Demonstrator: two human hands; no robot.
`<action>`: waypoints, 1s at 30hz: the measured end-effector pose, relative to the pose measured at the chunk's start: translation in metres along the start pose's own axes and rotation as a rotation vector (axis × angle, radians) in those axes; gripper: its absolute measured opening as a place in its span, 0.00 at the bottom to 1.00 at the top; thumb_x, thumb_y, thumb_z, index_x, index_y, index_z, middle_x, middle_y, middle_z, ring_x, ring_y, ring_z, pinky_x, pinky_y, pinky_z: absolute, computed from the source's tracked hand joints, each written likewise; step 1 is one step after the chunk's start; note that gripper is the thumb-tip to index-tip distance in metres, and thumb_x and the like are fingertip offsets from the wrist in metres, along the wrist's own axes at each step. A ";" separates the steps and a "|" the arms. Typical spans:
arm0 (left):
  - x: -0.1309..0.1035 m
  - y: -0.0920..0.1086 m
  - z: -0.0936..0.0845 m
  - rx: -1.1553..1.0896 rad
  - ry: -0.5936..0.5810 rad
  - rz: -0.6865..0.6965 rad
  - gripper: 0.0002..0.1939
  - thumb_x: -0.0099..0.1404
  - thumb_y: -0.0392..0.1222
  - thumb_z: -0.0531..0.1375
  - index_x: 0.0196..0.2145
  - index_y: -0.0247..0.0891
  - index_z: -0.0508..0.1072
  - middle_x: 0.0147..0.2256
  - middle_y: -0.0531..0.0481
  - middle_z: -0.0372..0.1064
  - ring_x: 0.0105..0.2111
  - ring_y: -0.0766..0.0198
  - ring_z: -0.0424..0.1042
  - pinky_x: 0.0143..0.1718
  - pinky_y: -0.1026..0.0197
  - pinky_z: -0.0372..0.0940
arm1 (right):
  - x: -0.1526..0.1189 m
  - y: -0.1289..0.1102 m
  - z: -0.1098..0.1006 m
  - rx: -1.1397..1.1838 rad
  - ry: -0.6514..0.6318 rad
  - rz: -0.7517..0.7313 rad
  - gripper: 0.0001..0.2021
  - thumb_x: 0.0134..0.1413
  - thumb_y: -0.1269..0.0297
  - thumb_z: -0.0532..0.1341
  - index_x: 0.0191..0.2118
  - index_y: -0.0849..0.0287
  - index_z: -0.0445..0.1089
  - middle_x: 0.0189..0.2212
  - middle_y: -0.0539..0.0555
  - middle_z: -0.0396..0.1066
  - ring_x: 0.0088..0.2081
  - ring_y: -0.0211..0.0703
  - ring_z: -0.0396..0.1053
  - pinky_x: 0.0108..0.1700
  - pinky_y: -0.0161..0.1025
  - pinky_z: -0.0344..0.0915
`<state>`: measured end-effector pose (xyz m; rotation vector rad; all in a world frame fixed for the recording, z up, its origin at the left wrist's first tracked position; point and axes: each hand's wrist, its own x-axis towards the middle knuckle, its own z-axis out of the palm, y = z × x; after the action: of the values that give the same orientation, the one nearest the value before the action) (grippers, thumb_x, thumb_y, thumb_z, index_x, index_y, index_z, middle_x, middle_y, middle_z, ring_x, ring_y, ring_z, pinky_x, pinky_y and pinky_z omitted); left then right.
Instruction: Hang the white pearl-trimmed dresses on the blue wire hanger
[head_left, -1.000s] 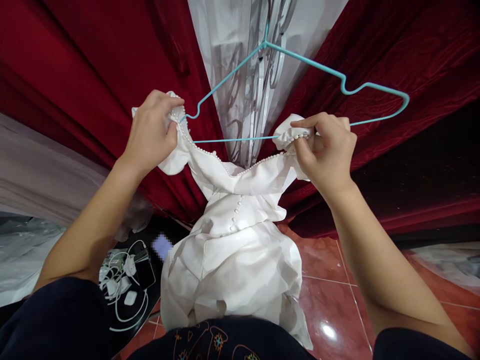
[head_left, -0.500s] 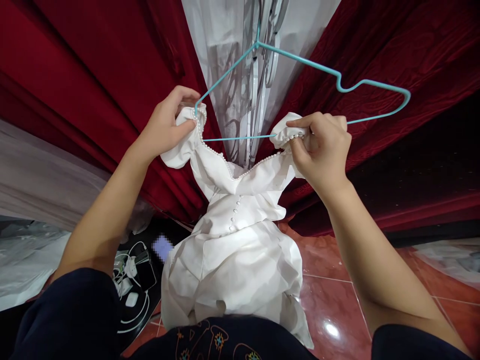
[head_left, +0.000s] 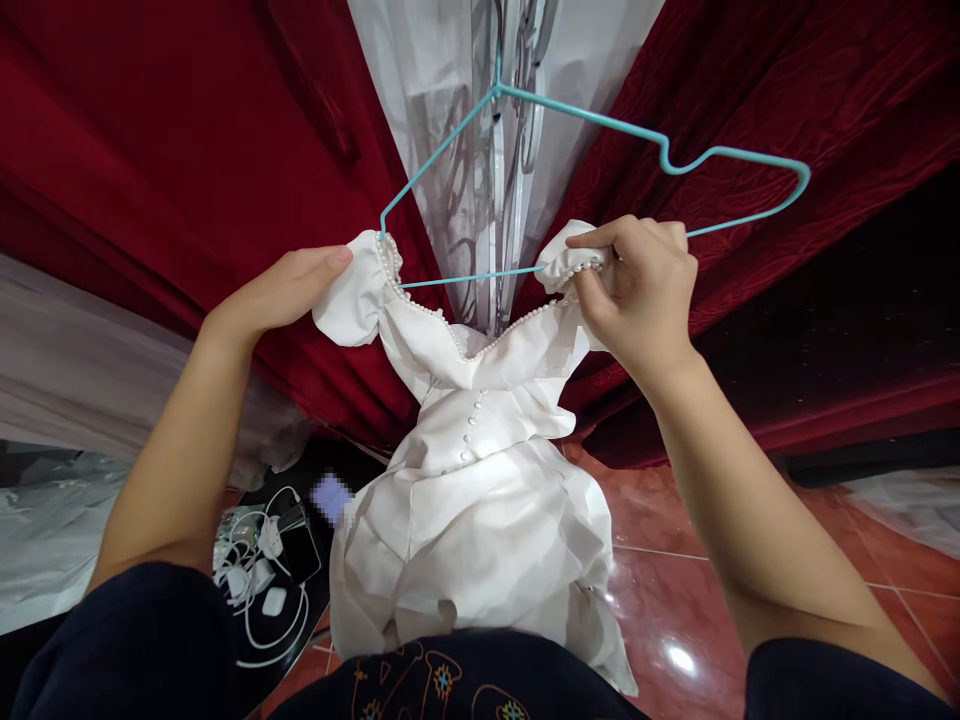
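Observation:
A white dress [head_left: 480, 430] with puffed sleeves, a pearl-trimmed neckline and a row of buttons hangs in front of me. Its left sleeve loop sits on the left end of a turquoise hanger [head_left: 592, 114]. My left hand [head_left: 289, 285] lies against the outside of that sleeve, fingers stretched out and not wrapped round it. At the other side, my right hand [head_left: 637, 285] pinches the right sleeve beside its pearl edge, below the hanger's right arm, which sticks out past the hand. The hanger's lower bar passes behind the dress's right sleeve.
Dark red curtains [head_left: 225, 130] hang on both sides of a white curtain and metal scrollwork [head_left: 499, 190]. Low at the left, a black surface holds white cables [head_left: 251, 570] and a phone [head_left: 300, 550]. Red floor tiles [head_left: 660, 580] show at the lower right.
My left hand has let go of the left sleeve's pearl edge and moved left and outward. The right hand keeps its pinch. The view has shifted slightly.

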<state>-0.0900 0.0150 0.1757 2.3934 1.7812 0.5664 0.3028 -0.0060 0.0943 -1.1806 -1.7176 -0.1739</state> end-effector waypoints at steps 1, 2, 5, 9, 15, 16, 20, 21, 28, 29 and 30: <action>0.001 -0.002 0.001 -0.076 -0.063 -0.019 0.47 0.74 0.81 0.41 0.49 0.36 0.80 0.43 0.52 0.82 0.41 0.62 0.75 0.45 0.60 0.73 | 0.000 0.000 0.000 0.005 0.002 -0.007 0.08 0.66 0.54 0.58 0.42 0.49 0.72 0.33 0.53 0.72 0.39 0.54 0.71 0.52 0.59 0.67; 0.002 -0.003 0.002 -0.154 -0.127 -0.025 0.48 0.75 0.80 0.40 0.52 0.35 0.79 0.45 0.51 0.82 0.44 0.60 0.76 0.48 0.58 0.73 | 0.000 -0.001 0.000 0.010 0.003 -0.011 0.08 0.66 0.54 0.58 0.42 0.49 0.72 0.33 0.53 0.72 0.39 0.54 0.71 0.52 0.59 0.67; 0.003 0.008 0.005 -0.242 -0.086 0.018 0.46 0.75 0.80 0.41 0.58 0.37 0.76 0.51 0.50 0.80 0.49 0.56 0.75 0.53 0.54 0.73 | 0.000 0.000 0.002 0.020 0.000 -0.002 0.09 0.66 0.53 0.58 0.41 0.50 0.72 0.33 0.54 0.72 0.39 0.53 0.71 0.54 0.59 0.68; 0.002 0.036 0.007 -0.098 0.166 0.237 0.26 0.74 0.65 0.57 0.55 0.44 0.78 0.55 0.52 0.79 0.56 0.54 0.75 0.65 0.48 0.67 | -0.001 0.000 0.002 0.025 -0.022 0.014 0.11 0.67 0.51 0.57 0.42 0.50 0.72 0.32 0.53 0.71 0.39 0.53 0.71 0.56 0.60 0.68; 0.000 0.062 0.021 0.002 0.311 0.231 0.13 0.74 0.45 0.56 0.50 0.43 0.77 0.50 0.47 0.80 0.51 0.53 0.78 0.59 0.50 0.71 | -0.003 -0.004 0.003 0.019 -0.002 0.026 0.09 0.66 0.54 0.58 0.42 0.50 0.72 0.33 0.54 0.71 0.40 0.54 0.71 0.57 0.61 0.66; 0.000 0.066 0.027 -0.007 0.319 0.197 0.14 0.74 0.44 0.55 0.53 0.45 0.75 0.53 0.46 0.78 0.54 0.52 0.77 0.61 0.50 0.70 | -0.004 -0.005 0.004 0.021 0.006 0.026 0.09 0.65 0.55 0.58 0.42 0.51 0.71 0.33 0.54 0.71 0.40 0.54 0.71 0.57 0.61 0.66; 0.005 0.089 0.051 -0.077 0.516 0.202 0.25 0.76 0.45 0.55 0.68 0.52 0.60 0.69 0.46 0.64 0.68 0.51 0.67 0.69 0.49 0.65 | -0.004 -0.007 0.013 0.024 0.033 0.047 0.08 0.64 0.56 0.58 0.40 0.52 0.70 0.35 0.54 0.74 0.40 0.53 0.72 0.57 0.61 0.67; 0.008 0.096 0.057 -0.090 0.571 0.245 0.26 0.77 0.45 0.54 0.69 0.52 0.58 0.70 0.46 0.62 0.70 0.51 0.65 0.70 0.48 0.65 | -0.004 -0.007 0.014 0.023 0.035 0.055 0.08 0.64 0.56 0.58 0.39 0.52 0.70 0.36 0.54 0.75 0.40 0.53 0.72 0.57 0.61 0.67; 0.016 0.129 0.113 -0.171 0.286 0.485 0.20 0.79 0.33 0.46 0.54 0.43 0.75 0.49 0.47 0.78 0.52 0.55 0.78 0.57 0.51 0.71 | -0.004 -0.016 -0.001 0.044 -0.038 0.025 0.06 0.62 0.57 0.59 0.37 0.50 0.71 0.38 0.53 0.78 0.42 0.53 0.75 0.55 0.59 0.70; 0.016 0.130 0.119 -0.190 0.294 0.493 0.20 0.77 0.30 0.47 0.51 0.42 0.76 0.46 0.48 0.79 0.49 0.56 0.79 0.55 0.51 0.71 | -0.005 -0.017 -0.007 0.076 -0.043 -0.005 0.06 0.62 0.57 0.60 0.37 0.50 0.72 0.41 0.54 0.79 0.44 0.54 0.76 0.56 0.59 0.70; 0.016 0.130 0.122 -0.209 0.314 0.486 0.20 0.74 0.27 0.48 0.49 0.41 0.76 0.44 0.48 0.79 0.46 0.56 0.79 0.54 0.51 0.70 | -0.006 -0.016 -0.014 0.103 -0.024 -0.038 0.05 0.61 0.57 0.61 0.36 0.49 0.72 0.44 0.55 0.79 0.47 0.54 0.76 0.56 0.58 0.71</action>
<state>0.0744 0.0070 0.1056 2.6965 1.1307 1.1714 0.2998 -0.0260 0.1024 -1.0790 -1.7502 -0.0930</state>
